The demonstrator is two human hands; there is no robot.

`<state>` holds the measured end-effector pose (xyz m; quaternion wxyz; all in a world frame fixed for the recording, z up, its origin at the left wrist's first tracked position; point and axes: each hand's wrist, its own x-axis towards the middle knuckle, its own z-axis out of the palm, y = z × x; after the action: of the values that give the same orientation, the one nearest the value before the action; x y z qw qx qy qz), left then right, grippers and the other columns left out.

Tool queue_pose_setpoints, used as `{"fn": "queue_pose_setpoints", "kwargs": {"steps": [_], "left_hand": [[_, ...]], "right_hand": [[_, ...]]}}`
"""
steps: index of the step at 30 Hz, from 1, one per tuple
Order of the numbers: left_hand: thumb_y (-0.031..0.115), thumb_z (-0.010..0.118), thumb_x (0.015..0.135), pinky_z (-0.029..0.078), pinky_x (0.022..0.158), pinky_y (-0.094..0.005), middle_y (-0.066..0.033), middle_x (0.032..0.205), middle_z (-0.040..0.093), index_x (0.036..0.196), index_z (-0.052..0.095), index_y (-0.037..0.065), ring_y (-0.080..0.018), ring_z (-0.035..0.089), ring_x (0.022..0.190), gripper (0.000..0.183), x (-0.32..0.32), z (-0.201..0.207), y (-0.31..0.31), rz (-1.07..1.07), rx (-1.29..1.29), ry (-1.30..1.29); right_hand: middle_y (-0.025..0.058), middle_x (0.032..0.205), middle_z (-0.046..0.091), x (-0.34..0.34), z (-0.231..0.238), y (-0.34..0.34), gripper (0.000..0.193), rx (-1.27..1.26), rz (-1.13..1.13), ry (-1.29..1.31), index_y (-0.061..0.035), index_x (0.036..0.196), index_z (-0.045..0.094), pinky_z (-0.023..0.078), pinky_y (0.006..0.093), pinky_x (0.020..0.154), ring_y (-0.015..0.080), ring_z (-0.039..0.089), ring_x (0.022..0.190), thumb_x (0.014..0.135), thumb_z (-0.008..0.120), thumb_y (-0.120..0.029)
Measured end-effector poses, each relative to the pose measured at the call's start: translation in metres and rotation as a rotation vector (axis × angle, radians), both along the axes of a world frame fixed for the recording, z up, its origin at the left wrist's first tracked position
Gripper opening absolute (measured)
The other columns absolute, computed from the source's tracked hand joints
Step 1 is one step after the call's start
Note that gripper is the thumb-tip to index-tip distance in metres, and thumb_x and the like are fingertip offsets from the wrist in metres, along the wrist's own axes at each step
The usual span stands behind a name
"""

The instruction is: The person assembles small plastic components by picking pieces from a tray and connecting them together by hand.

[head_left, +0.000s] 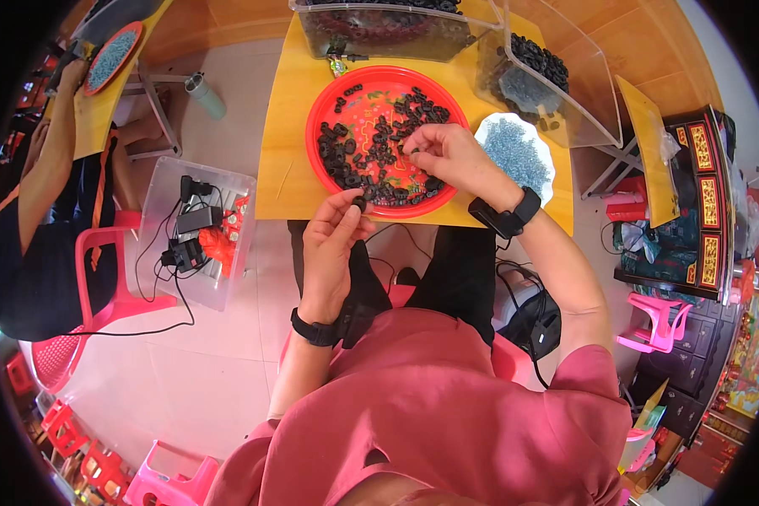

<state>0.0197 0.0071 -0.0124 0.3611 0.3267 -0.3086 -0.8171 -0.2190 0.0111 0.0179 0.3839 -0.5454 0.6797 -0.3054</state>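
Note:
My left hand [331,238] is at the near left edge of a round red tray [316,173], its thumb and fingertips pinched on a small black part [359,203]. Over the right side of the tray, my right hand [454,157] has thumb and forefinger closed together. A dark bit shows at those fingertips, seemingly another small black part. Many loose black parts [339,150], short and rounded, lie scattered in the tray. Just right of my right hand, a white scalloped plate [550,173] holds a heap of small blue-grey pieces [514,152].
Clear bins [388,35] of black parts stand at the yellow table's [282,143] far side and far right. On the floor at left, a clear box [156,190] holds chargers and cables. Another person [46,194] sits at a table on the left. A tumbler [205,95] stands nearby.

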Motion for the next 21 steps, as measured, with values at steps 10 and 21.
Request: {"fn": "queue_pose_setpoints", "kwargs": {"steps": [10, 21], "left_hand": [[0.011, 0.055, 0.095, 0.046, 0.070, -0.0197, -0.0043, 0.097, 0.065, 0.119, 0.056, 0.003, -0.0074, 0.058, 0.075, 0.025, 0.005, -0.004, -0.006, 0.107, 0.044, -0.011], [0.011, 0.055, 0.095, 0.045, 0.069, -0.0192, -0.0043, 0.096, 0.065, 0.118, 0.057, 0.003, -0.0070, 0.058, 0.075, 0.025, 0.006, -0.004, -0.006, 0.101, 0.036, 0.005]], "right_hand": [[0.0138, 0.078, 0.066, 0.033, 0.011, 0.010, 0.016, -0.052, 0.321, 0.219, -0.0016, 0.091, 0.067, 0.051, 0.0349, 0.067, 0.0242, 0.065, 0.071, 0.079, 0.058, -0.006], [0.0147, 0.076, 0.066, 0.035, 0.022, 0.004, 0.010, -0.061, 0.238, 0.484, -0.0026, 0.086, 0.066, 0.051, 0.0409, 0.065, 0.0338, 0.065, 0.073, 0.078, 0.064, -0.007]]}}
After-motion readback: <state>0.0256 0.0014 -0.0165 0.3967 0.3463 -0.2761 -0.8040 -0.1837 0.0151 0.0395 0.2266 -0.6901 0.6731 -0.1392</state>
